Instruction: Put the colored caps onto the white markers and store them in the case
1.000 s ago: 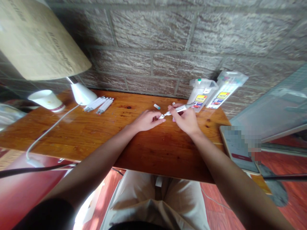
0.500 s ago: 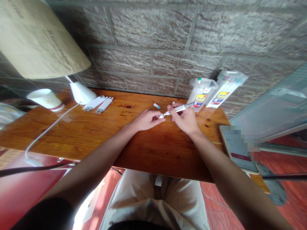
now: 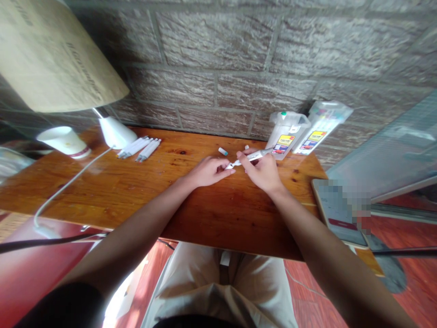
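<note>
Over the middle of the wooden table, my right hand (image 3: pixel 264 171) grips a white marker (image 3: pixel 254 156) like a pen, its tip pointing left. Between the thumb and fingers of my left hand (image 3: pixel 213 171) is a small white marker cap (image 3: pixel 230 166). The marker's tip is right at the cap's opening; whether it touches is too small to tell. Just behind my hands lies a loose cap (image 3: pixel 223 151) with a teal end. Another small white piece (image 3: pixel 246 147) shows behind my right fingers.
Two clear marker cases (image 3: pixel 290 130) (image 3: pixel 321 127) stand at the back right by the brick wall. Several white markers (image 3: pixel 139 148) lie left, near a lamp (image 3: pixel 116 132) with a trailing cord. A paper cup (image 3: pixel 64 141) is far left; a tablet-like device (image 3: pixel 337 212) rests on the right edge.
The marker in my right hand has tilted very slightly, its tip staying by the cap. My left hand holds the cap in the same place.
</note>
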Tool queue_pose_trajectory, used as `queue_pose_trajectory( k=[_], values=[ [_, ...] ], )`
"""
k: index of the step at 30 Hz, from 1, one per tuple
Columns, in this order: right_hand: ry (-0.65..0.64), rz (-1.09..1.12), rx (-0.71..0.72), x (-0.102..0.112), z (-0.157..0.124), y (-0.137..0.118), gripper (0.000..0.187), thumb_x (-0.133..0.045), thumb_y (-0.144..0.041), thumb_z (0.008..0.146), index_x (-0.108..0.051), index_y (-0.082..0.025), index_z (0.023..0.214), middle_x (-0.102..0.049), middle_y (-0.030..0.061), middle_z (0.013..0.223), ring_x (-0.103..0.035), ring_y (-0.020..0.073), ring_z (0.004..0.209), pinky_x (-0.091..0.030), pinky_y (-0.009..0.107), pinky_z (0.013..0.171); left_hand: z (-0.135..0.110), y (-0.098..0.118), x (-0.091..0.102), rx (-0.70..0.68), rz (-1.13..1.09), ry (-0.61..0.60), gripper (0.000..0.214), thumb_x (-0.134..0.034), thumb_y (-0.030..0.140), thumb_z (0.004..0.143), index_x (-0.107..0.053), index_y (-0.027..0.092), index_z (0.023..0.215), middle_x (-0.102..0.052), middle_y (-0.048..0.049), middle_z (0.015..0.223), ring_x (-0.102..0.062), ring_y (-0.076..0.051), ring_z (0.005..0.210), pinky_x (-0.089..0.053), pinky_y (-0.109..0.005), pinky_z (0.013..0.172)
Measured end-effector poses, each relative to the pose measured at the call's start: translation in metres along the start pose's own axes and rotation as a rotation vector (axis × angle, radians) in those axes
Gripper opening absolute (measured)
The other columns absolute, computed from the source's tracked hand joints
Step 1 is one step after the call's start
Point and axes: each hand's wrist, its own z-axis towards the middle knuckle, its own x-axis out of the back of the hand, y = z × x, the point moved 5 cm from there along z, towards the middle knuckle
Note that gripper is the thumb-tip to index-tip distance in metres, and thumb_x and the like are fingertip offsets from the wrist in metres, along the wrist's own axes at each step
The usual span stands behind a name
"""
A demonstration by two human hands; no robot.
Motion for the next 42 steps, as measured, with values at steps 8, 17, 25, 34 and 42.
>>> queue_pose_trajectory(
  k=[8,17,25,34,42],
  values=[
    [-0.017,0.009,0.031,0.0,0.001,-0.002,0.036,-0.058,-0.051,0.095,-0.069,-0.02,0.08,-0.066,0.001,0.06,-0.059,0.0149,0.056,-0.048,0.028,0.067,0.0,0.005,0.002,-0.011,0.026,-0.008,0.034,-0.051,0.045,0.098,-0.06,0.018,0.079,-0.055,0.0034,0.063,-0.047,-0.01,0.059,-0.032,-0.024,0.06],
    [0.061,-0.004,-0.009,0.009,0.003,0.004,0.037,-0.059,-0.054,0.094,-0.07,-0.019,0.086,-0.069,0.0042,0.065,-0.063,0.0171,0.056,-0.044,0.027,0.053,0.0,0.004,0.001,0.0,0.023,-0.006,0.036,-0.054,0.046,0.097,-0.055,0.019,0.073,-0.052,0.0036,0.061,-0.045,-0.01,0.057,-0.031,-0.025,0.058],
    [0.116,-0.025,-0.001,0.016,0.004,0.004,0.04,-0.057,-0.055,0.094,-0.069,-0.019,0.081,-0.069,0.0038,0.063,-0.06,0.0161,0.054,-0.043,0.027,0.053,0.001,0.003,0.0,0.012,0.026,-0.007,0.04,-0.055,0.048,0.096,-0.052,0.018,0.07,-0.051,0.0037,0.06,-0.045,-0.01,0.057,-0.03,-0.025,0.058],
    [0.067,-0.006,0.01,0.01,0.001,-0.001,0.038,-0.058,-0.053,0.095,-0.069,-0.019,0.079,-0.067,0.0031,0.06,-0.059,0.0158,0.053,-0.042,0.027,0.053,0.001,0.005,0.0,-0.015,0.031,-0.005,0.037,-0.055,0.045,0.097,-0.053,0.018,0.072,-0.053,0.0037,0.061,-0.045,-0.01,0.057,-0.03,-0.025,0.059],
    [0.072,0.007,0.049,0.007,0.001,0.0,0.042,-0.058,-0.054,0.095,-0.068,-0.019,0.075,-0.065,0.0016,0.057,-0.057,0.014,0.05,-0.041,0.026,0.051,0.001,0.004,0.0,-0.008,0.02,-0.004,0.034,-0.054,0.044,0.097,-0.056,0.018,0.075,-0.056,0.0027,0.065,-0.048,-0.011,0.06,-0.032,-0.025,0.06]
  ],
)
